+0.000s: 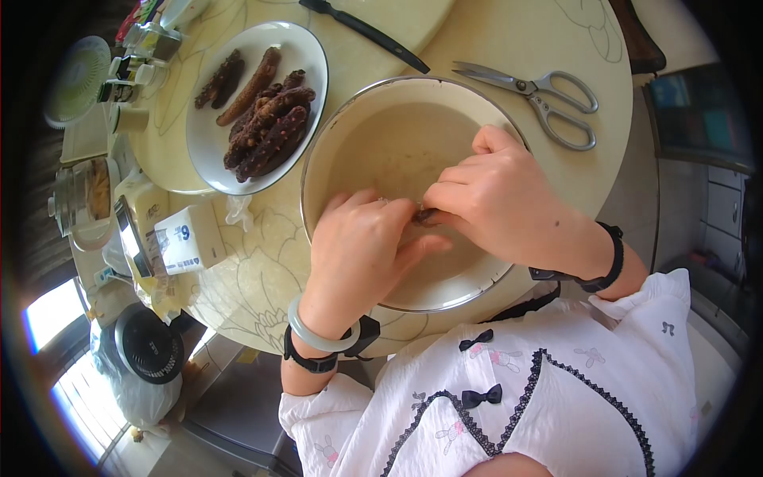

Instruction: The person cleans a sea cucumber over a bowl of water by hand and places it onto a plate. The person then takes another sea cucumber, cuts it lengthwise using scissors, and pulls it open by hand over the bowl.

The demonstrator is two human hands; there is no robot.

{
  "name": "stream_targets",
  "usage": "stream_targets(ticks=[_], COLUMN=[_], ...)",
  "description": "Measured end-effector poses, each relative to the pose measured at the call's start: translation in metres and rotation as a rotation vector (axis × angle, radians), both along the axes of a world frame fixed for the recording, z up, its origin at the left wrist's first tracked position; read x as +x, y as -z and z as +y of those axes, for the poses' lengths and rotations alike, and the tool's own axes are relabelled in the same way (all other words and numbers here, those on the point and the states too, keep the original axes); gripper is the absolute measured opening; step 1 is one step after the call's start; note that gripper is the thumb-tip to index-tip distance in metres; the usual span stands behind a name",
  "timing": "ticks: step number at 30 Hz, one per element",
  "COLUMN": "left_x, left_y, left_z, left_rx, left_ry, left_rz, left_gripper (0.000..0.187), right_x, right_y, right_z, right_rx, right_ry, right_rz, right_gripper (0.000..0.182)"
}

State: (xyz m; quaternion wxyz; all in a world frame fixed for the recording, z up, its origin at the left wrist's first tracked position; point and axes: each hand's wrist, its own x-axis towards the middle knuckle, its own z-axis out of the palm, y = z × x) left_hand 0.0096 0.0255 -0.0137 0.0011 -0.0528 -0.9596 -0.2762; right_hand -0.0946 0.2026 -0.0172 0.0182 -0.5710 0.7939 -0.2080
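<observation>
A: Status on the hands?
B: Both busy over the basin [318, 159], fingertips meeting mid-bowl. Right hand [493, 195] grip: closed, pinching a small dark piece [424, 215]. Left hand [354, 242] grip: closed in on the same piece from the other side.
A: Sure about the left?
B: Fairly. Fingers cover most of the piece, so exact contact is hard to read.
A: Piece location?
B: Between the fingertips, over the cloudy liquid [381, 143] in the basin. Clear of the rim.
A: Step in hand?
B: My read: two-handed finger work on one piece, picking or pulling at it. No tool in either hand.
A: Other stock?
B: Dark knobbly strips [270, 127] on the white plate [199, 151], left of the basin. Most heaped, a few apart.
A: Tools?
B: Scissors [524, 86] on the desk [612, 103], blades slightly parted, just beyond the basin's far right. Long black tool [369, 32] beyond the far rim.
A: Next move calls for?
B: I'd judge: one hand anchors, the other works small and light, over the bowl so bits land inside. Loose pinch risks a drop.
</observation>
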Motion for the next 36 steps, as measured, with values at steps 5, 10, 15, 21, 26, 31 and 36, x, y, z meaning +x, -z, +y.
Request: stream_targets(ticks=[5,10,15,21,26,31,36], left_x=[-0.003,-0.004,-0.005,-0.002,0.0,0.004,0.009], left_y=[-0.003,-0.007,-0.009,-0.01,-0.015,-0.002,-0.002], left_z=[-0.007,-0.009,-0.009,-0.012,-0.003,-0.002,-0.001], left_rx=[0.188,0.358,0.444,0.522,0.482,0.27,0.248], left_ry=[0.019,-0.012,-0.022,-0.084,-0.199,-0.012,0.014], left_rz=[-0.121,-0.145,-0.122,-0.185,0.012,0.318,0.41], left_gripper=[0.026,0.019,0.012,0.018,0.023,0.031,0.028], right_x=[-0.002,-0.007,-0.01,-0.009,-0.01,-0.008,-0.009], right_y=[-0.005,-0.008,-0.011,-0.01,-0.013,-0.01,-0.009], right_z=[0.002,0.004,0.007,0.006,0.007,0.004,0.001], right_rx=[-0.057,-0.146,-0.18,-0.165,-0.112,-0.096,-0.093], right_ry=[-0.041,-0.032,-0.032,-0.002,-0.013,-0.012,0.013], right_rz=[-0.174,-0.247,-0.283,-0.356,-0.426,-0.47,-0.555], right_gripper=[0.009,0.011,0.011,0.013,0.011,0.011,0.011])
